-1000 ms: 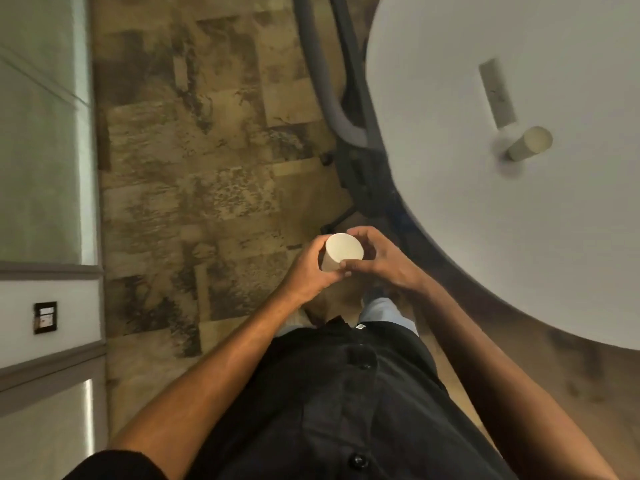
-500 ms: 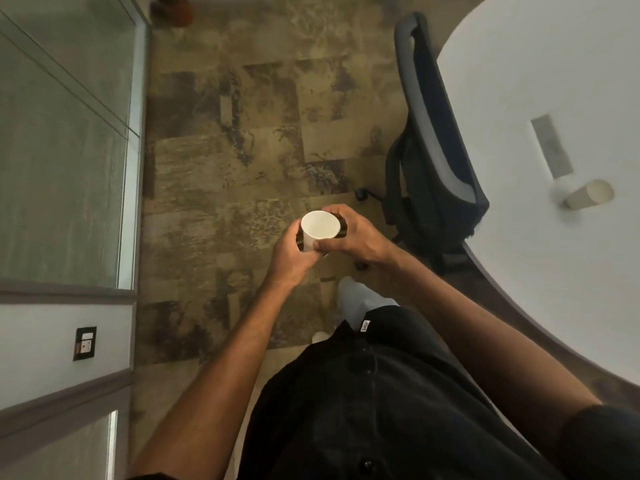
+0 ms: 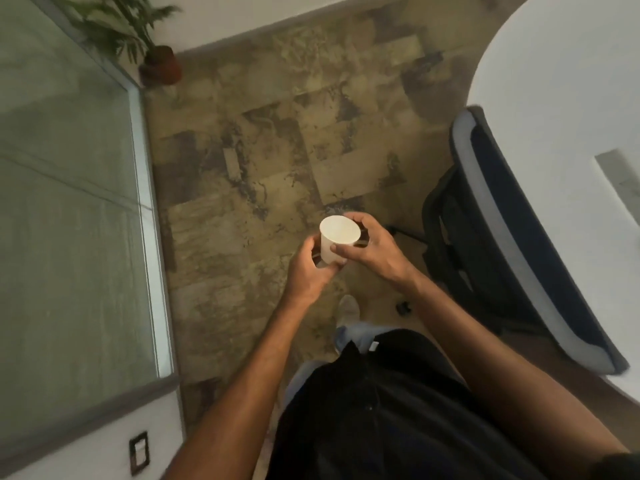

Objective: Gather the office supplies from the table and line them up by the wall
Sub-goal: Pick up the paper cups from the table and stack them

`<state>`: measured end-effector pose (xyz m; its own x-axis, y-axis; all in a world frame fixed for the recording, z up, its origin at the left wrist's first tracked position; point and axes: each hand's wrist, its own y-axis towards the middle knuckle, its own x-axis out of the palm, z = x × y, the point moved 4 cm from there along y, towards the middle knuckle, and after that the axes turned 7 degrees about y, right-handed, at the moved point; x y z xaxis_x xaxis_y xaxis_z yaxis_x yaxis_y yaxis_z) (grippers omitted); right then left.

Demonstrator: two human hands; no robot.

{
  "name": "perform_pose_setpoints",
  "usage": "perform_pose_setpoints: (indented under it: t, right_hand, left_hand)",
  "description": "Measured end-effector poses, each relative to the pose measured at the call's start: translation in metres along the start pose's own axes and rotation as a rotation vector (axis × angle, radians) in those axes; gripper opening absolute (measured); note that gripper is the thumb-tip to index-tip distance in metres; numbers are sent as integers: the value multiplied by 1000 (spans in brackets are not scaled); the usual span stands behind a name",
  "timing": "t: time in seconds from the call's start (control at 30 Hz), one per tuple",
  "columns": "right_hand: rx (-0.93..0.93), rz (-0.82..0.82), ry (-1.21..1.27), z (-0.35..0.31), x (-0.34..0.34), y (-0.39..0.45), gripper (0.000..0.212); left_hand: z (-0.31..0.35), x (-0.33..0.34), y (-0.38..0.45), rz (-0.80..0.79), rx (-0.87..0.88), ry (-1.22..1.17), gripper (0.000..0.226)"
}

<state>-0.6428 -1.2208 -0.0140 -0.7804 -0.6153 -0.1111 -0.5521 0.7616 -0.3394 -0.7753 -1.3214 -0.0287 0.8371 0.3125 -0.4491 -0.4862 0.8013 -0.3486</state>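
A white cup-shaped cylinder [image 3: 337, 239] is held in front of me over the floor, its flat round end turned up toward the camera. My left hand [image 3: 310, 270] grips its lower part from the left. My right hand [image 3: 369, 247] wraps it from the right, thumb across its side. The round white table [image 3: 568, 98] is at the right edge; only a grey strip [image 3: 620, 183] shows on it.
A dark office chair [image 3: 512, 244] with a pale trim stands between me and the table. A glass partition [image 3: 69, 202] runs along the left. A potted plant [image 3: 152, 53] stands in the far corner by the white wall [image 3: 277, 12]. Patterned floor lies ahead.
The view has swung left and forward, away from the table; the second cylinder on the table has left the frame. The far wall and plant have come into sight. Both hands still hold the cylinder.
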Motion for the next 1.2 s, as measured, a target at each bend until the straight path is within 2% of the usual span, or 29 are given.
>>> perform_pose_setpoints:
  t: [0.23,0.53,0.67,0.8,0.97,1.2]
  right_hand:
    - [1,129,104,-42,-10,105,66]
    - [54,302,100,-83,-48,276,61]
    - [86,387,83,-117,-69,351,64]
    - [89,470,49,-152,-104,415,64]
    - [78,582,53,-175,-173,485,65]
    - [101,727,70,-173,-305,580,63]
  left_hand:
    - [43,-31,126,-108,52,52,65]
    - [93,-36,340,-314,156,149,71]
    - [135,-42,436,-448,216,194,77]
    - [193,-36,518,-582,341,263,72]
    - [261,7,614,-675,425,306,69]
    - [352,114,738,-811,506,376,67]
